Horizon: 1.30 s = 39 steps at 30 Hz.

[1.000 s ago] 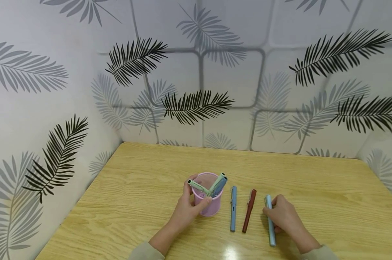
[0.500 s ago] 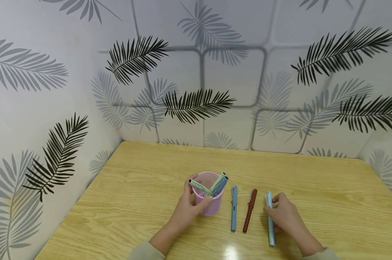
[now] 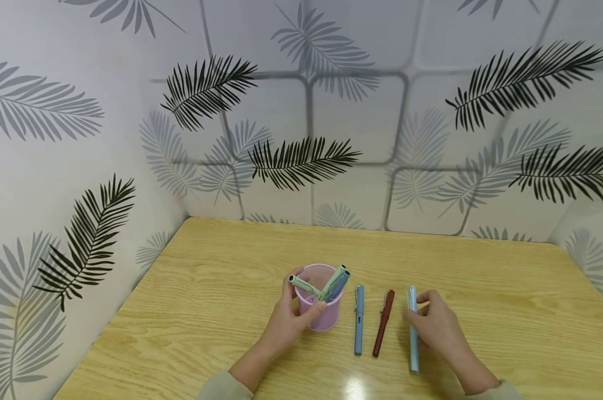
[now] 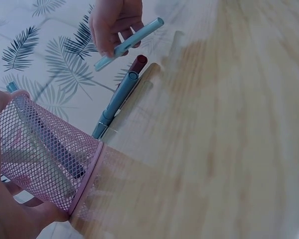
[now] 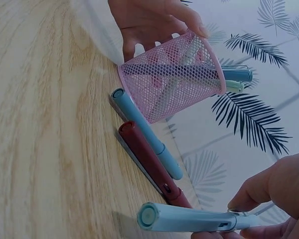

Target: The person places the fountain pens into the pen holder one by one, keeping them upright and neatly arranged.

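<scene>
My left hand grips a pink mesh pen cup, fingers round its far left side and thumb at the near rim. Two pale green pens and a blue pen lean inside it. Between thumb and fingers, my right hand pinches a light blue pen by its upper part; the left wrist view has this pen raised off the tabletop. A blue pen and a dark red pen lie side by side between the hands, clips toward the far end.
The wood-grain table reaches back to a wall printed with leaves. Another leaf-patterned wall borders the table on the left. A bright reflection shows on the tabletop near the front edge.
The light blue pen has risen and shifted slightly away from the person, turning straighter, with my right hand moving along. My left hand and the cup have stayed put.
</scene>
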Tool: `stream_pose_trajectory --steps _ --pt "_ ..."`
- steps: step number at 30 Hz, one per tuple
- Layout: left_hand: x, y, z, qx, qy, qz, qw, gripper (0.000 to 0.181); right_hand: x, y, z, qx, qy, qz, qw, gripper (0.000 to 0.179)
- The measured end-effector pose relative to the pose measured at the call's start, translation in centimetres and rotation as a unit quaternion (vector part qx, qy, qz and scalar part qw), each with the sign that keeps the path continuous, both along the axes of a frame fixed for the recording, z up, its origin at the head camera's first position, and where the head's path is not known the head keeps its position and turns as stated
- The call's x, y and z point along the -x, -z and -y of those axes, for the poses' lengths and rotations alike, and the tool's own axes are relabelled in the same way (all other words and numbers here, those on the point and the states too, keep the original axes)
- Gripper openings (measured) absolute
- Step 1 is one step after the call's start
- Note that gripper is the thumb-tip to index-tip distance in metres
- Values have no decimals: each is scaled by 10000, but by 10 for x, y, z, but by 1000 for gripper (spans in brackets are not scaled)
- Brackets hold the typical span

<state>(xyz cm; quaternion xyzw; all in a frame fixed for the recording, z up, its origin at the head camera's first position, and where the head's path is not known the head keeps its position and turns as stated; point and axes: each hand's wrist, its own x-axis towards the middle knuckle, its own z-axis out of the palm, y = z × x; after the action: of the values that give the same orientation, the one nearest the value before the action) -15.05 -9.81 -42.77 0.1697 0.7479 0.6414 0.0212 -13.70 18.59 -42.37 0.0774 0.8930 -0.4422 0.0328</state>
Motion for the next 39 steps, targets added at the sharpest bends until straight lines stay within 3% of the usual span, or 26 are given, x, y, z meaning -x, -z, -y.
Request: stream_pose_trajectory --steps 12,39 --pt "1 2 1 41 -5 9 10000 73 -2 -7 6 658 147 -124 9976 41" --pt "1 2 0 -120 98 -5 9999 73 -11 -25 27 1233 72 -1008 9872 39"
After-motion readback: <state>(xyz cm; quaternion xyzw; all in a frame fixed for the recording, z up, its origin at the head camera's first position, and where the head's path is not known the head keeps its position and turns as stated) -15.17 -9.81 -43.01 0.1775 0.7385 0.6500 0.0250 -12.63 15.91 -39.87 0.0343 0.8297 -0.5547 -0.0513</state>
